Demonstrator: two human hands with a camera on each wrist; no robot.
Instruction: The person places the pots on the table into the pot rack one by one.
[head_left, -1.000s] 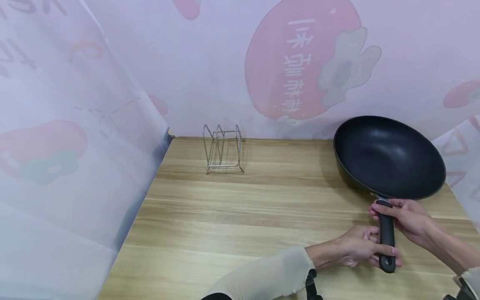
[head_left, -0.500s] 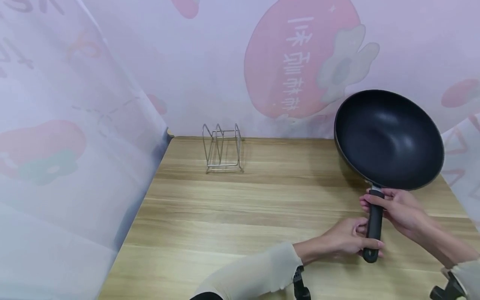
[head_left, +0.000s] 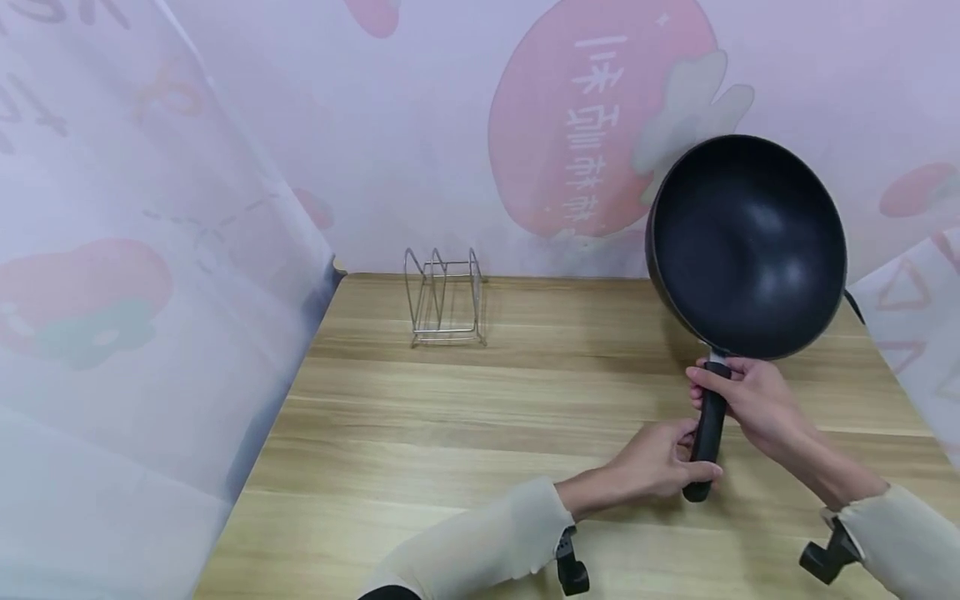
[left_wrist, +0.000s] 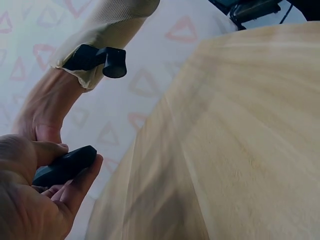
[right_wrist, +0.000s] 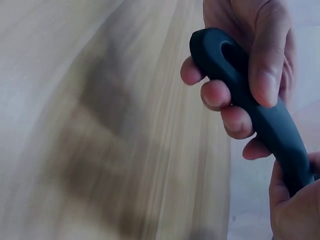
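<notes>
A black wok-shaped frying pan (head_left: pixel 750 242) is held up above the table at the right in the head view, its inside tilted toward me. My right hand (head_left: pixel 759 406) grips the handle close to the pan body, thumb across the top. Around the handle's end lie the fingers and thumb of my left hand (head_left: pixel 651 460). From the right wrist, the black handle (right_wrist: pixel 280 130) shows its hanging hole, with the left hand (right_wrist: pixel 270 45) pinching that end. In the left wrist view the handle tip (left_wrist: pixel 75 162) sits between the left thumb and fingers.
A wire rack (head_left: pixel 450 336) with upright loops stands at the back left of the wooden table (head_left: pixel 450 417). Printed cloth (head_left: pixel 375 150) hangs along the back and sides. Behind the pan's right rim shows a dark sliver (head_left: pixel 854 307) that I cannot identify.
Both hands have raised the pan and moved it left, and it now tilts more steeply toward me. Their grip on the handle stays alike. The wire rack has not moved.
</notes>
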